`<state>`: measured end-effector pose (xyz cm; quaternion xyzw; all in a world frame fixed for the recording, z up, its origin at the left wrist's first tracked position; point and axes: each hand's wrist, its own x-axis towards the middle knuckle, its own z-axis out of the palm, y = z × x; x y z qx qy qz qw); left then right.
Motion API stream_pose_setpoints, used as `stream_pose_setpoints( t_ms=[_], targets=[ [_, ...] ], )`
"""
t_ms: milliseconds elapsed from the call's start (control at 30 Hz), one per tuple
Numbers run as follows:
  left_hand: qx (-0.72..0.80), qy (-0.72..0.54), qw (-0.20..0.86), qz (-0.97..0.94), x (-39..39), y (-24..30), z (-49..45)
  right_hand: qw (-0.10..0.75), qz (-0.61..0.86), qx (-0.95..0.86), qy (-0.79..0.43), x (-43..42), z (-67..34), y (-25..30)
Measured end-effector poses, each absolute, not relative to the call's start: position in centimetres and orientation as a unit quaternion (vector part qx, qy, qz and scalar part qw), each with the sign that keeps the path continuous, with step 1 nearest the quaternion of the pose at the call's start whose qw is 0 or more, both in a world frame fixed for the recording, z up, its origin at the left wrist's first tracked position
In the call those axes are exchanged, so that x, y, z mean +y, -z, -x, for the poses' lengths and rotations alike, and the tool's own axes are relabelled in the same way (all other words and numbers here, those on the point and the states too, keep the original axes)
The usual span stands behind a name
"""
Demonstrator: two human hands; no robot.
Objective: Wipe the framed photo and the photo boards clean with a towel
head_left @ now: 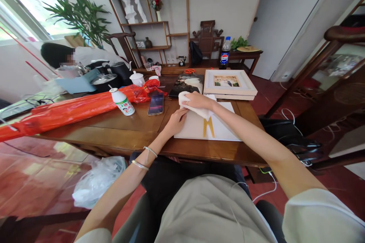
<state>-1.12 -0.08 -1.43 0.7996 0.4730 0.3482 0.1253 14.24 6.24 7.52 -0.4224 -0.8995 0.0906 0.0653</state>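
A flat white board [191,129] with a gold M-like shape [208,127] lies on the wooden table in front of me. My right hand [197,100] is closed on a white cloth [207,112], pressing it against the board's far left part. My left hand [176,122] rests at the board's left edge, its fingertips just below the cloth; the fingers look extended and hold nothing. Past the cloth lies a dark photo album [185,83] with a picture on its cover. A framed photo [228,81] sits behind the board to the right.
On the table [142,123] to my left are a phone [156,104], a white-and-green bottle [122,101] and a long red plastic-wrapped bundle [76,108]. A cola bottle [224,54] stands at the back, near orange scissors [189,71]. A person leans at the far left.
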Motion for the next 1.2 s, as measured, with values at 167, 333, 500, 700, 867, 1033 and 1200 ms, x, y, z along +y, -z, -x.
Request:
stream_pose_setpoints(
  t_ms=[167, 333, 500, 700, 867, 1033, 1200],
  targets=[
    [0.479, -0.355, 0.128, -0.793, 0.0, 1.8, 1.1, 0.096, 0.448, -0.884, -0.089, 5.6, -20.7, -7.1],
    [0.481, -0.353, 0.127, -0.792, 0.0, 1.8, 1.1, 0.092, 0.496, -0.861, -0.063, 4.0, -27.2, -6.5],
    [0.486, -0.353, 0.125, -0.79, -0.1, 1.7, 1.1, 0.075, 0.496, -0.865, -0.024, 1.8, -30.3, -5.9],
    [0.483, -0.352, 0.128, -0.791, -0.2, 1.6, 1.1, 0.024, 0.38, -0.921, -0.079, -6.0, -28.9, -7.5],
    [0.489, -0.345, 0.123, -0.791, -0.2, 1.6, 1.1, -0.012, 0.369, -0.925, -0.089, -6.3, -28.4, -8.5],
    [0.484, -0.35, 0.122, -0.793, -0.3, 1.6, 1.1, 0.028, 0.393, -0.919, -0.027, 0.6, -28.8, -6.5],
    [0.483, -0.348, 0.129, -0.793, -0.3, 1.6, 1.1, 0.068, 0.385, -0.919, 0.037, 3.3, -28.7, -4.5]
  ],
)
